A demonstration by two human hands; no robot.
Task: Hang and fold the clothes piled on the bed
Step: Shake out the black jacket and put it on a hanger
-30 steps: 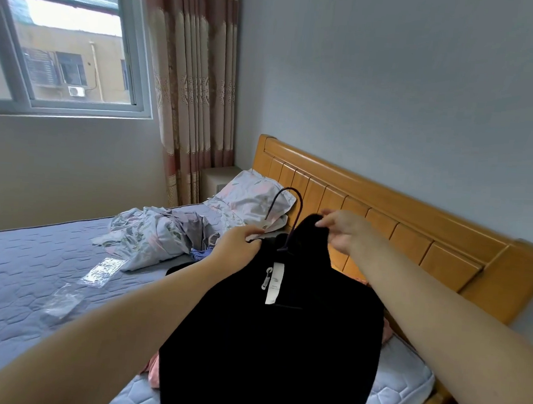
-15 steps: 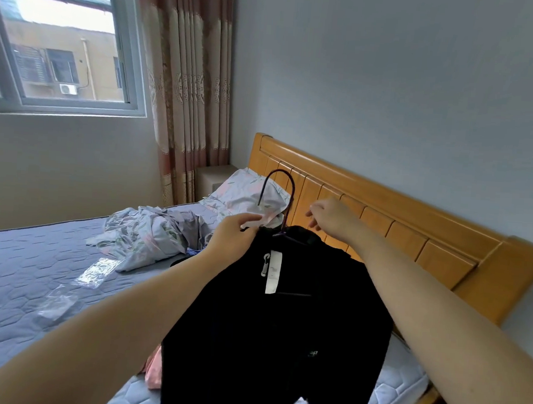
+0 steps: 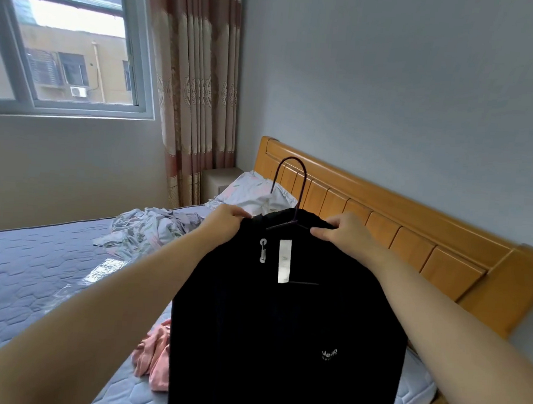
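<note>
**Black top held up on a hanger over the bed**

Far left: grey-framed window [image 3: 70, 62], a tan building outside. Right of it, a striped pink-and-beige curtain [image 3: 194, 86] hangs in the corner.

Bed [image 3: 17, 279] with a blue-grey quilted mattress cover spans the left and lower middle. On it, far side, a crumpled pale floral sheet [image 3: 149, 231]; nearer, a clear plastic wrapper [image 3: 102, 272] lying flat. A floral pillow [image 3: 253, 191] sits at the head end against the orange wooden headboard [image 3: 399, 230], which runs off to the right along the grey wall.

Left hand [image 3: 226, 219]: fingers curled over the left shoulder of the black long-sleeved garment [image 3: 281, 329], gripping the cloth at the neckline.

Garment hangs in mid-air between the two hands, above the near edge of the bed, body dropping out of frame at the bottom. A thin dark wire hanger [image 3: 291, 191] is inside the neck; its hook stands up above the collar, in front of pillow and headboard. White label strip and a small white tag show inside the collar. Small white logo on the chest, right side.

A bunched pink cloth [image 3: 153, 358] lies on the bed just left of the garment's hem, partly behind it.

Right hand [image 3: 342, 232]: fingers curled, pinching the garment's right shoulder over the hanger arm.
</note>
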